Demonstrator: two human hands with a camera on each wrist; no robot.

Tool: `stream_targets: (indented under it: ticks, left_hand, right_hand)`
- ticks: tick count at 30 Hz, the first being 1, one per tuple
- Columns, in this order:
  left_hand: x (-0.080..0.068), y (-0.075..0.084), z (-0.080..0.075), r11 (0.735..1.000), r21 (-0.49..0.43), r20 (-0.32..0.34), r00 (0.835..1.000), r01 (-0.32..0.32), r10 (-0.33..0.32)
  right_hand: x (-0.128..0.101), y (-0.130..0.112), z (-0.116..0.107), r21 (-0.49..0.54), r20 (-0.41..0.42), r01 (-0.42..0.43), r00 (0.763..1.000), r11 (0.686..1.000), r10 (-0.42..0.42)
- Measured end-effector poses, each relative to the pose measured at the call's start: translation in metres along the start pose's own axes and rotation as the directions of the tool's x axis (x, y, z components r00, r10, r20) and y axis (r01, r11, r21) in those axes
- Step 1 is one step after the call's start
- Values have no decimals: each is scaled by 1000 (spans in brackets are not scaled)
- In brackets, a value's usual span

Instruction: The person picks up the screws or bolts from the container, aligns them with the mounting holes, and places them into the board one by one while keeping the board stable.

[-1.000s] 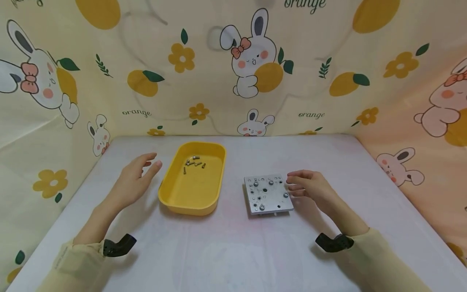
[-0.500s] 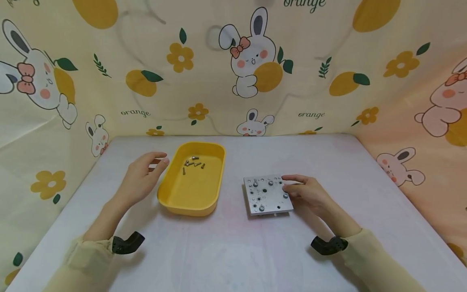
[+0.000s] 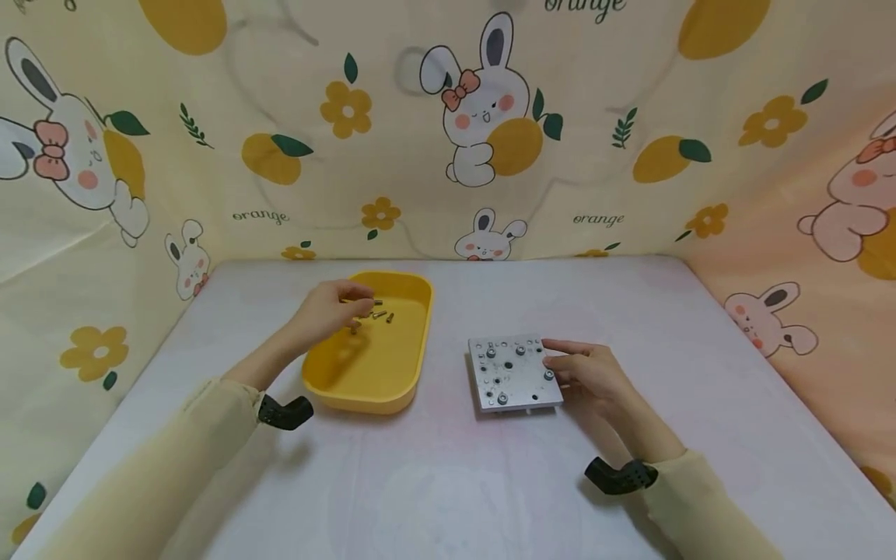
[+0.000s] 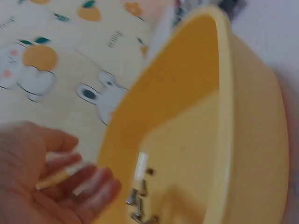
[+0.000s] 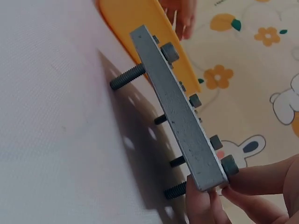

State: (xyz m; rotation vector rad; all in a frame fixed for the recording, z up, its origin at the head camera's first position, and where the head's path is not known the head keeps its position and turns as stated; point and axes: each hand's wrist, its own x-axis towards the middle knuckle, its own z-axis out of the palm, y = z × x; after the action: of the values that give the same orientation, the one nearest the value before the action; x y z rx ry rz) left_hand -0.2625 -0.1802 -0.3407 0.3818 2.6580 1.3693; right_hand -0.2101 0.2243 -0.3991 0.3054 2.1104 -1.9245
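My left hand [image 3: 325,311] is over the left rim of a yellow plastic tray [image 3: 420,350], fingers loosely bent above several small socket-head screws [image 3: 380,314]. In the left wrist view the fingers hold nothing and are apart from the screws [image 4: 139,205]. My right hand [image 3: 595,372] grips the right side of a silver metal plate [image 3: 519,383] drilled with holes. From the right wrist, fingers appear on both faces of the plate [image 5: 180,114] at one end. Several bolts [image 5: 127,77] pass through it, heads on top and threaded ends sticking out below.
A white table [image 3: 448,482] lies under everything. Behind and at both sides hangs a printed cloth [image 3: 392,171] with rabbits and oranges. Each wrist carries a black camera mount [image 3: 285,412].
My left hand has moved right, from beside the tray to above the screws. My right hand has moved left, from beside the plate onto its edge. The plate has stayed put.
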Motion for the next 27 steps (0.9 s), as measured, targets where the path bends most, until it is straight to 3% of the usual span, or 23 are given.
stream_targets:
  ticks: [7,14,21,27]
  left_hand:
    - [28,-4,-1,988,64,111,985,-143,135]
    - [54,-13,4,978,128,255,958,-167,130]
    - [61,-24,12,983,131,159,981,-130,109]
    - [57,-36,19,993,114,82,996,-38,29]
  right_hand:
    - [2,3,-1,18,11,-7,1000,1000,7]
    - [2,3,-2,-5,9,4,1000,1000,-4]
    - [1,5,-3,-9,-9,9,1000,1000,-9]
    - [1,3,-2,7,4,6,1000,1000,-6]
